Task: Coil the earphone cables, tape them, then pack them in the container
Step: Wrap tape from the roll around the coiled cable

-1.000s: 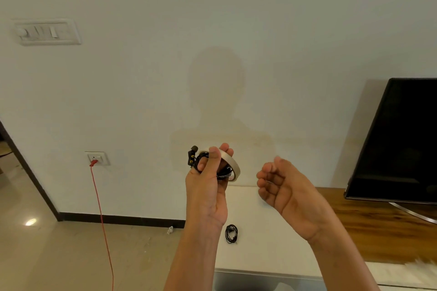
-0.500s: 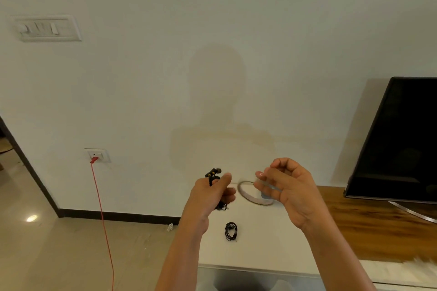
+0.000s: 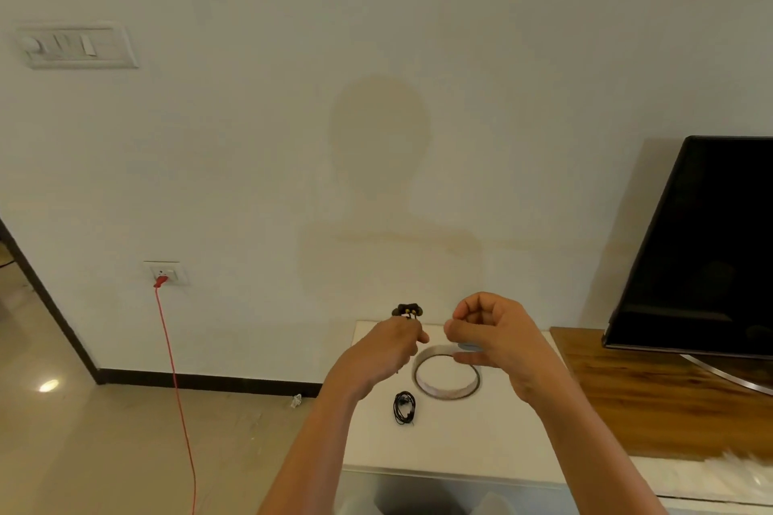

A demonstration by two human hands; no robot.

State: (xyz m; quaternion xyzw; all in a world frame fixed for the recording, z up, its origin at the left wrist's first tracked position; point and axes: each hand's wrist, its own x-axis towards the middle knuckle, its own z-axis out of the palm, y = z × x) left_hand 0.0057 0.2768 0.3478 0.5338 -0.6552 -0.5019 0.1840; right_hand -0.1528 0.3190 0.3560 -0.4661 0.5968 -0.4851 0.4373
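White wall at back, socket [image 3: 166, 273] with red cord [image 3: 177, 389] at 8 o'clock; dark screen [image 3: 702, 247] at 3 o'clock; white worktop [image 3: 481, 439] at 6 o'clock. Left hand [image 3: 387, 351] gripping earphone coil [image 3: 406, 310], earbuds poking out at 12 o'clock of the knuckles; right hand [image 3: 493, 330] curled, thumb near forefinger, contents impossible to tell. Tape roll [image 3: 445, 395] flat on worktop at 7 o'clock of right hand; second earphone coil [image 3: 404, 408] lying at 8 o'clock of roll, just apart.
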